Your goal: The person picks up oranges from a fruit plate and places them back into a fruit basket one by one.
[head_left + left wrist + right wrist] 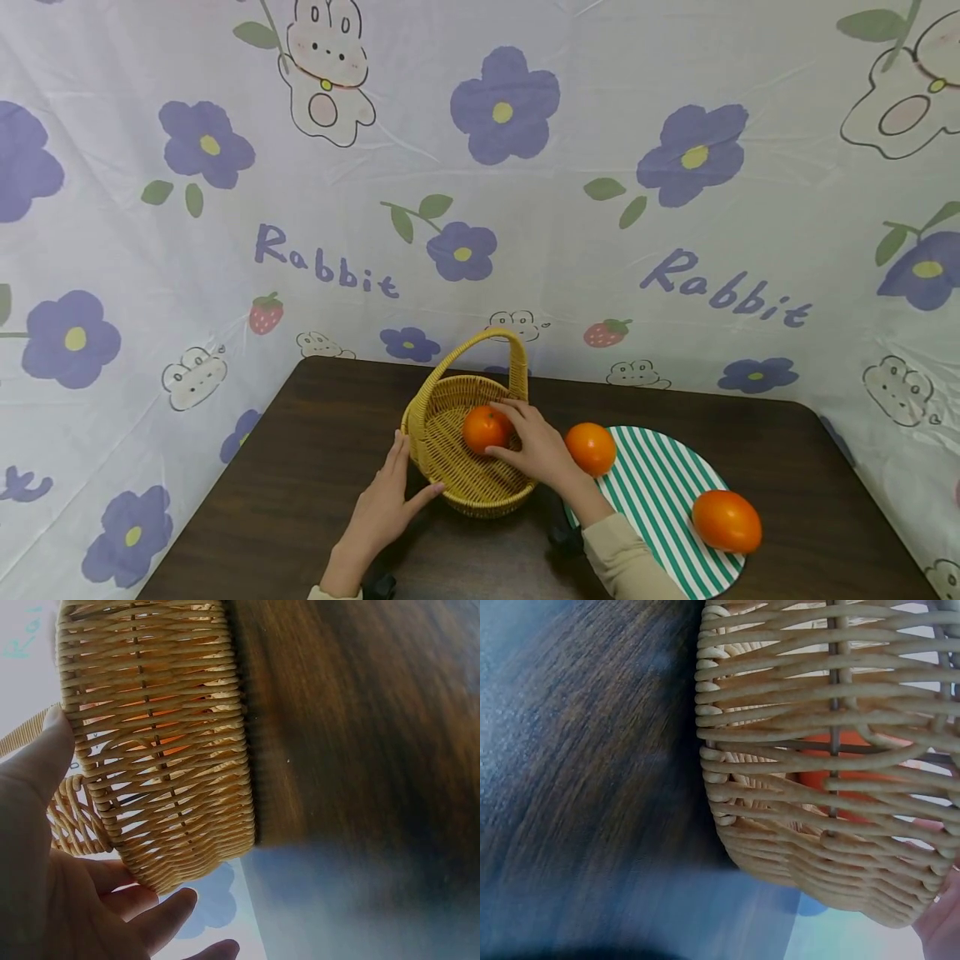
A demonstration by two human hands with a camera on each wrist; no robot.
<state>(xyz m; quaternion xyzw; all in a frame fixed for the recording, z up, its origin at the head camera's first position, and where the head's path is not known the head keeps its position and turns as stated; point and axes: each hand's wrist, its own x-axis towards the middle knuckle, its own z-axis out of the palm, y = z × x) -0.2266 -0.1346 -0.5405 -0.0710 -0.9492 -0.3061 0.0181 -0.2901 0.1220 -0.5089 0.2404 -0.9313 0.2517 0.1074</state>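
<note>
A yellow wicker basket (480, 500) with a tall arched handle stands on the dark table. Inside it is an orange (485, 429), which my right hand (538, 446) holds between thumb and fingers, reaching over the basket's right side. Through the weave in the right wrist view, the orange (855, 769) shows only in part. My left hand (378, 508) rests against the basket's left front with fingers and thumb spread. Seen from the left wrist, its thumb touches the rim of the basket (165, 765) and the other fingers lie along the side.
Right of the basket lies a round green-and-white striped mat (660, 492). One orange (591, 448) sits at its left edge, and a longer orange-coloured fruit (726, 521) lies at its right edge. A patterned cloth (555, 208) hangs behind the wooden table (262, 500).
</note>
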